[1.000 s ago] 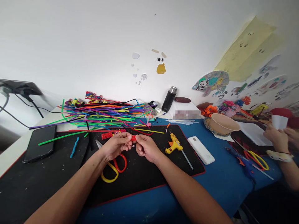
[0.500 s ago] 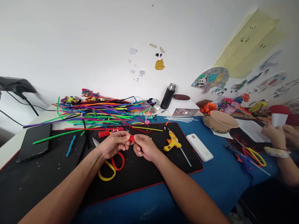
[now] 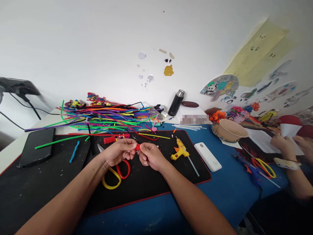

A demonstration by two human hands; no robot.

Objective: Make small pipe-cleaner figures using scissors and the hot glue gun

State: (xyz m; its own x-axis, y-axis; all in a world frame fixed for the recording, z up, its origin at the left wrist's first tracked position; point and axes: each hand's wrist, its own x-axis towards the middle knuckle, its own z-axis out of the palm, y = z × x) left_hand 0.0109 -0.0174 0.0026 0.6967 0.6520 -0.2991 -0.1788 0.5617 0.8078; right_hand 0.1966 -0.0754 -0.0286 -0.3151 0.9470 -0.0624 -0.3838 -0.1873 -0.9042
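Note:
Between both hands, above the black mat (image 3: pixel 146 186), is a small red coiled piece (image 3: pixel 138 147) that looks like wound pipe cleaner. My left hand (image 3: pixel 118 152) pinches one end with thumb and fingertips. The other end sits in the closed fingers of my right hand (image 3: pixel 152 154). Scissors (image 3: pixel 110 187) with red and yellow handles lie partly under my left hand. Just beyond that hand are red wavy strips (image 3: pixel 110 139). A yellow glue gun (image 3: pixel 180 150), with a glue stick protruding, rests to the right of my right hand.
Many coloured pipe cleaners (image 3: pixel 110 114) are heaped along the wall. A black phone (image 3: pixel 37 147) and a blue twisted piece (image 3: pixel 74 152) lie left. Rightward are a white power bank (image 3: pixel 207 156), a bowl (image 3: pixel 233 130), and a co-worker's hands (image 3: pixel 285 145) holding white paper.
My hands keep their pinch on the red coil, and a little more of it shows between the fingers. The camera view has shifted slightly.

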